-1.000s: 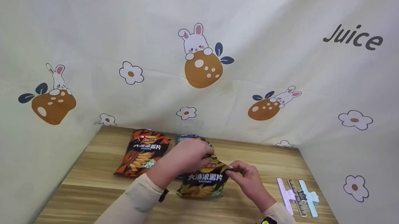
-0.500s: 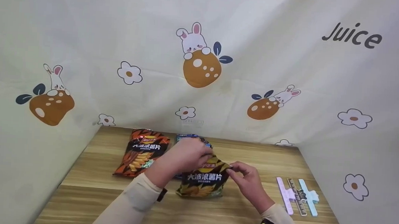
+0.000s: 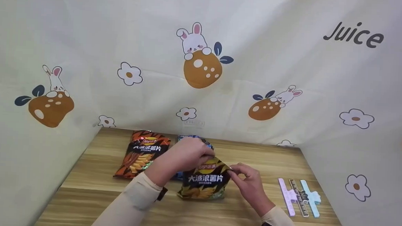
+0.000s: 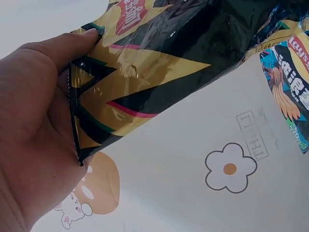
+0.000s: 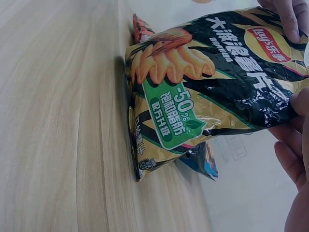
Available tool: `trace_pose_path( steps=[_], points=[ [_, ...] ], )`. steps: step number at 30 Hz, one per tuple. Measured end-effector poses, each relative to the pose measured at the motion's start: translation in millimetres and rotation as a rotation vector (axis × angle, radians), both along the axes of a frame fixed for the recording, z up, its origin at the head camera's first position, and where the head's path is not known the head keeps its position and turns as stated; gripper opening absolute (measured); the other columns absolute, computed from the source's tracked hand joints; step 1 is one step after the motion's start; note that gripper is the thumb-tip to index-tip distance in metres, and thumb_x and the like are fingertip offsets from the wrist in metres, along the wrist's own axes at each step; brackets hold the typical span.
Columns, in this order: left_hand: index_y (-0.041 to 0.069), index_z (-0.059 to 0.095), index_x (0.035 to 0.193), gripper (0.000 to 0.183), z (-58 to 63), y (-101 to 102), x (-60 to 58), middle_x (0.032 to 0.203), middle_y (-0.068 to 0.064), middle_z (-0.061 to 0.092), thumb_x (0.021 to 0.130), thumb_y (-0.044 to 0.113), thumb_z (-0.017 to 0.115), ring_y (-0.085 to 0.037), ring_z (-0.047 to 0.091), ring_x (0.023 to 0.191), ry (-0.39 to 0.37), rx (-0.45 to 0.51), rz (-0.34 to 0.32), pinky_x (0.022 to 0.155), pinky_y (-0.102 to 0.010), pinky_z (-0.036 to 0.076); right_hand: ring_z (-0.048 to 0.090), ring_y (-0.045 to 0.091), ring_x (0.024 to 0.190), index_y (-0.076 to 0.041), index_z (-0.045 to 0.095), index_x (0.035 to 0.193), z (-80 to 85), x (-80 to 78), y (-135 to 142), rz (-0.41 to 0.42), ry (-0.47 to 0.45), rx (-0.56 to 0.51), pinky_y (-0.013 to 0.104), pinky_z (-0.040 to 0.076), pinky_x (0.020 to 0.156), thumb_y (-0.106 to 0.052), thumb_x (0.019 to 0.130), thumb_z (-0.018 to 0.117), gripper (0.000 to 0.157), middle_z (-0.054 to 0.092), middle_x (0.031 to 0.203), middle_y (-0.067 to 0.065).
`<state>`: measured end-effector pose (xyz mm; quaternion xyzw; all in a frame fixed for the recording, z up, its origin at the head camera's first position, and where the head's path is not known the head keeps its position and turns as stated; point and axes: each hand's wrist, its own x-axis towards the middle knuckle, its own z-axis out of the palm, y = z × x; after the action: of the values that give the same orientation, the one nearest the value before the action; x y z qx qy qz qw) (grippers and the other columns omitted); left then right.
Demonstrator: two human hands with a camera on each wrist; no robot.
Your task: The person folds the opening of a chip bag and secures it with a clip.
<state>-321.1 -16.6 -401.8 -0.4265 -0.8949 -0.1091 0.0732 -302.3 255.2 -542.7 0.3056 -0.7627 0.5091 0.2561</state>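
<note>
A gold-and-black bag of potato chips stands on its bottom edge on the table, tilted slightly. My left hand holds its top edge at the left; in the left wrist view, the thumb of this left hand lies on the bag's front. At the top right corner, my right hand pinches the bag between thumb and fingers. The right wrist view shows the chip bag from its lower front, bulging, with the right hand at its edge. Whether the top is torn cannot be seen.
An orange-and-black chip bag lies at the back left of the wooden table. Behind my left hand is a blue chip bag, partly hidden. Three bag clips, purple, dark see-through and light blue, lie at the right.
Both hands keep their hold on the gold-and-black bag. The left hand has shifted slightly, so more of the bag's red-and-yellow logo shows. The other bags and the clips stay put.
</note>
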Motion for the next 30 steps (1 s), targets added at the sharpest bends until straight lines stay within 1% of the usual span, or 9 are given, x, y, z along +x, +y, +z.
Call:
trace_pose_path(
  steps=[5, 10, 14, 16, 18, 20, 23, 25, 30],
  points=[
    [0.022, 0.085, 0.113, 0.018, 1.4, -1, -3.0, 0.096, 0.007, 0.077, 0.112, 0.024, 0.068, -0.010, 0.067, 0.081, -0.048, 0.011, -0.004, 0.079, -0.038, 0.063, 0.069, 0.018, 0.072, -0.006, 0.082, 0.099, -1.6, -0.3, -2, -0.024, 0.088, 0.026, 0.016, 0.056, 0.071, 0.022, 0.085, 0.081, 0.032, 0.077, 0.084, 0.006],
    [0.021, 0.086, 0.117, 0.018, 3.2, -4, -5.2, 0.103, 0.006, 0.079, 0.111, 0.021, 0.068, -0.009, 0.069, 0.087, -0.117, 0.042, -0.026, 0.084, -0.037, 0.064, 0.068, 0.014, 0.073, -0.011, 0.083, 0.100, -2.2, -0.3, -1, -0.049, 0.161, 0.073, 0.018, 0.056, 0.068, 0.021, 0.083, 0.083, 0.037, 0.078, 0.087, 0.000],
    [0.020, 0.086, 0.123, 0.022, 2.6, -6, -8.6, 0.113, 0.005, 0.082, 0.109, 0.016, 0.070, -0.008, 0.072, 0.095, -0.175, 0.075, -0.036, 0.090, -0.037, 0.064, 0.073, 0.016, 0.078, -0.013, 0.084, 0.106, -4.7, -2.9, 3, -0.064, 0.287, 0.137, 0.023, 0.060, 0.071, 0.019, 0.082, 0.085, 0.039, 0.079, 0.093, -0.001],
    [0.020, 0.086, 0.124, 0.024, 2.2, -7, -10.1, 0.116, 0.005, 0.082, 0.108, 0.014, 0.070, -0.009, 0.073, 0.097, -0.195, 0.088, -0.038, 0.091, -0.037, 0.064, 0.074, 0.017, 0.082, -0.012, 0.084, 0.111, -5.6, -4.1, 5, -0.076, 0.360, 0.184, 0.025, 0.061, 0.075, 0.014, 0.086, 0.084, 0.037, 0.079, 0.097, -0.001],
    [0.021, 0.086, 0.124, 0.024, 2.0, -7, -11.4, 0.117, 0.005, 0.082, 0.108, 0.013, 0.070, -0.008, 0.074, 0.099, -0.214, 0.098, -0.035, 0.093, -0.037, 0.064, 0.074, 0.018, 0.084, -0.011, 0.084, 0.118, -5.8, -4.4, 6, -0.094, 0.438, 0.242, 0.028, 0.061, 0.076, 0.006, 0.093, 0.082, 0.031, 0.078, 0.099, 0.001],
    [0.021, 0.086, 0.124, 0.024, 1.8, -6, -12.4, 0.117, 0.005, 0.082, 0.108, 0.013, 0.070, -0.008, 0.074, 0.100, -0.225, 0.101, -0.032, 0.093, -0.037, 0.064, 0.073, 0.018, 0.086, -0.011, 0.082, 0.126, -5.1, -3.8, 8, -0.119, 0.502, 0.308, 0.030, 0.061, 0.075, -0.005, 0.104, 0.075, 0.024, 0.077, 0.102, 0.002],
    [0.021, 0.087, 0.123, 0.023, 1.3, -5, -13.1, 0.115, 0.006, 0.082, 0.108, 0.014, 0.071, -0.007, 0.073, 0.099, -0.241, 0.101, -0.023, 0.093, -0.037, 0.064, 0.071, 0.018, 0.085, -0.012, 0.080, 0.134, -4.2, -2.3, 9, -0.154, 0.578, 0.395, 0.033, 0.061, 0.072, -0.018, 0.115, 0.062, 0.027, 0.076, 0.104, 0.003],
    [0.021, 0.087, 0.122, 0.022, 0.4, -5, -13.6, 0.113, 0.007, 0.082, 0.108, 0.014, 0.071, -0.007, 0.072, 0.098, -0.243, 0.103, -0.026, 0.092, -0.036, 0.064, 0.071, 0.019, 0.085, -0.013, 0.079, 0.136, -4.0, -1.7, 9, -0.173, 0.610, 0.440, 0.034, 0.061, 0.070, -0.022, 0.117, 0.057, 0.030, 0.075, 0.106, 0.002],
    [0.020, 0.088, 0.113, 0.018, -2.4, -4, -14.3, 0.104, 0.010, 0.081, 0.106, 0.014, 0.072, -0.006, 0.071, 0.090, -0.219, 0.109, -0.047, 0.086, -0.034, 0.063, 0.070, 0.018, 0.085, -0.016, 0.078, 0.139, -5.3, -2.7, 9, -0.177, 0.665, 0.507, 0.032, 0.061, 0.070, -0.022, 0.115, 0.059, 0.031, 0.074, 0.107, 0.003]
  ],
)
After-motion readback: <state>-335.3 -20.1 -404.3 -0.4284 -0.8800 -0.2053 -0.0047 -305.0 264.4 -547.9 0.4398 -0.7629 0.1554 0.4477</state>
